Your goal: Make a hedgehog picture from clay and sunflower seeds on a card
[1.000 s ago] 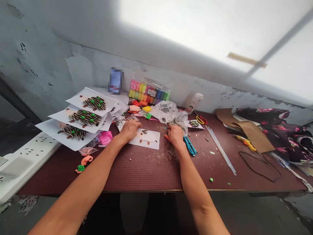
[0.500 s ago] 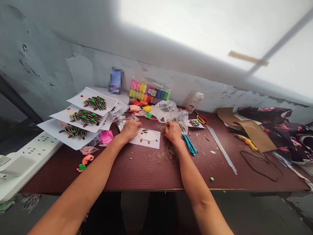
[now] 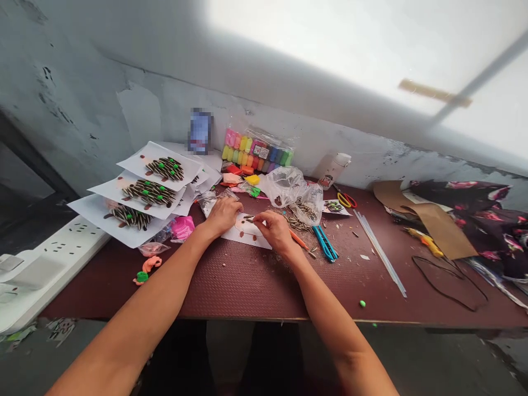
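Pinching is happening at the right hand [image 3: 274,231]: thumb and index finger are pressing together over the upper right part of the white card [image 3: 247,240]; whether a seed is sitting between the tips is too small to tell. Left hand [image 3: 225,215] is resting on the card's left end, fingers curling down; can't tell if they are gripping it. Card is lying flat on the dark red table [image 3: 231,297], between the hands, showing brown dots and a few dark seeds.

Just right of the card, an orange tool [image 3: 299,240] is lying near the right hand, blue cutter [image 3: 325,243] beside it. Striped seeds [image 3: 304,213] are spilling around a clear plastic bag [image 3: 284,184] behind. Farther right, a small decorated card [image 3: 335,207], red-and-yellow scissors [image 3: 346,199] and clear sticks [image 3: 381,253] are lying about, white bottle [image 3: 335,170] standing behind. Yellow-handled tool [image 3: 423,242] is lying by brown paper [image 3: 439,228] and floral cloth [image 3: 495,225].

Left of the hands, decorated sheets [image 3: 134,190] are overlapping in a pile, pink packet [image 3: 182,228] and orange-green clay [image 3: 142,276] lying nearer. White power strip [image 3: 61,247] is running along the left. Multicolour clay pack [image 3: 258,151] is leaning at the wall.
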Tool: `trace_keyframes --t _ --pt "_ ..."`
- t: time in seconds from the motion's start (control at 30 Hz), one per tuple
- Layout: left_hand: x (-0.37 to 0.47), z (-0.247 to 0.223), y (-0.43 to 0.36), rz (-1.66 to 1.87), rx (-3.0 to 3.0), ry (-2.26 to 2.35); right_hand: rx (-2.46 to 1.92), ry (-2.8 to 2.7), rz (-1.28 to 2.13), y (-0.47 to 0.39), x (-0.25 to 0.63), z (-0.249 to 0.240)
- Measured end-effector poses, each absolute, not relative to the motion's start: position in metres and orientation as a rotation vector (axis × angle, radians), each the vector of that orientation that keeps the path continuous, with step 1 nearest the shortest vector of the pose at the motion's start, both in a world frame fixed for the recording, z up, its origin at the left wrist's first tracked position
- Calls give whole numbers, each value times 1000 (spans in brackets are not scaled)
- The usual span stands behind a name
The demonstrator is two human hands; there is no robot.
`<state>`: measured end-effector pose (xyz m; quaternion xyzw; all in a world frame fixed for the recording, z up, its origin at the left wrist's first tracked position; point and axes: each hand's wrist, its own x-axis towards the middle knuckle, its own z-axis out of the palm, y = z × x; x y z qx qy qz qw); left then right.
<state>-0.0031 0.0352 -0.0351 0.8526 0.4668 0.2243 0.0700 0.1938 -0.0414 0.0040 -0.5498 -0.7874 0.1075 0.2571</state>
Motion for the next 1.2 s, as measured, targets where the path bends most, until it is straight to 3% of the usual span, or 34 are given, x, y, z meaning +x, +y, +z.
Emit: trace_keyframes --t 1.2 --pt "-1 -32 31 639 2586 1443 -1783 -2383 93 -44 172 12"
